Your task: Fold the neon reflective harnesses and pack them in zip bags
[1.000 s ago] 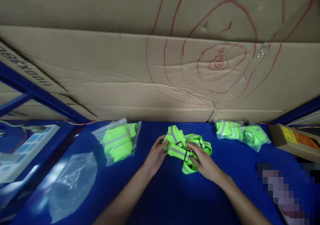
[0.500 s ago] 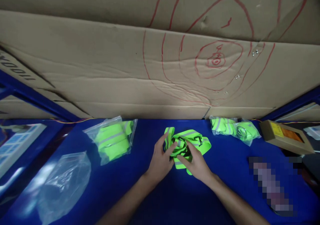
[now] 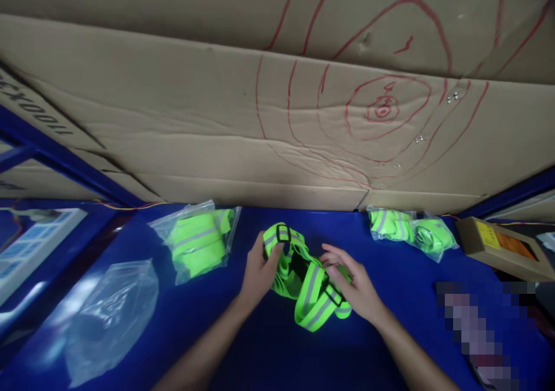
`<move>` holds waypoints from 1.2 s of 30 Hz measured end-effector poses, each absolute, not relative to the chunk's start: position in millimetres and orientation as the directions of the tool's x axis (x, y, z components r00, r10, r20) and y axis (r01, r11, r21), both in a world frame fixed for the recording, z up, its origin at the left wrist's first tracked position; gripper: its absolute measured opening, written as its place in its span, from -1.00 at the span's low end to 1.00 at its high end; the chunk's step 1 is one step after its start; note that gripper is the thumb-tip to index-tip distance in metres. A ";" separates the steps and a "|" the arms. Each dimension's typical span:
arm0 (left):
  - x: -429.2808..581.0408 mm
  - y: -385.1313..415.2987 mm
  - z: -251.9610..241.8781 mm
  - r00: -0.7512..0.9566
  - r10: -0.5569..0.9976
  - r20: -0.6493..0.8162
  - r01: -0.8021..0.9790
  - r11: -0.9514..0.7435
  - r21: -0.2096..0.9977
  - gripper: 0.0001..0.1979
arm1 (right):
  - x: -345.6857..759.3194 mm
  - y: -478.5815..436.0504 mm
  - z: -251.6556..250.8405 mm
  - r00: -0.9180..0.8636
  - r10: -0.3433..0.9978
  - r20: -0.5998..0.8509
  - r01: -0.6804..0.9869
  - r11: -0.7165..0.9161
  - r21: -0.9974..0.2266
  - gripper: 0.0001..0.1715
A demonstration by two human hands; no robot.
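A bundle of neon-green reflective strap (image 3: 313, 298) with a grey stripe and black buckles lies loosened in front of me on the blue table. My left hand (image 3: 259, 269) is closed on its left end, thumb beside an upper black buckle (image 3: 283, 233). At the bundle's right side is my right hand (image 3: 353, 281), fingers apart and close against the strap; whether they touch it is hard to tell. Loops of strap hang between the two hands, and a second buckle (image 3: 333, 294) shows near my right thumb.
A clear bag with folded green strap (image 3: 197, 243) lies to the left, an empty-looking clear bag (image 3: 115, 316) nearer me. Bagged green straps (image 3: 392, 224) and a cardboard box (image 3: 498, 249) sit at the back right. A cardboard wall (image 3: 195, 119) with red rings stands behind.
The strap bundle has been spread apart and shifted nearer me. My left hand moved left with one end; my right hand moved slightly right and its fingers opened.
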State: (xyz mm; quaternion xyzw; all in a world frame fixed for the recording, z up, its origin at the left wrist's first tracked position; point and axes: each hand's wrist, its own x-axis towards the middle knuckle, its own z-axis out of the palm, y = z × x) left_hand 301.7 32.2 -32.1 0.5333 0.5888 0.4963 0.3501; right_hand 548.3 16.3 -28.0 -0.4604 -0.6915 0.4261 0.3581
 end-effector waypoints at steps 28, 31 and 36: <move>326.2 18.4 -47.1 0.461 0.806 0.372 0.769 -0.571 0.286 -0.68 | 539.8 11.4 -33.5 -0.482 0.785 0.389 0.793 0.579 -0.187 -0.60; 318.8 26.9 -53.3 0.450 0.837 0.312 0.760 -0.542 0.359 -0.63 | 542.1 15.0 -37.9 -0.490 0.797 0.353 0.798 0.573 -0.185 -0.54; 316.0 28.2 -52.9 0.449 0.856 0.257 0.688 -0.515 0.512 -0.59 | 541.2 13.2 -40.0 -0.516 0.774 0.367 0.764 0.610 -0.212 -0.50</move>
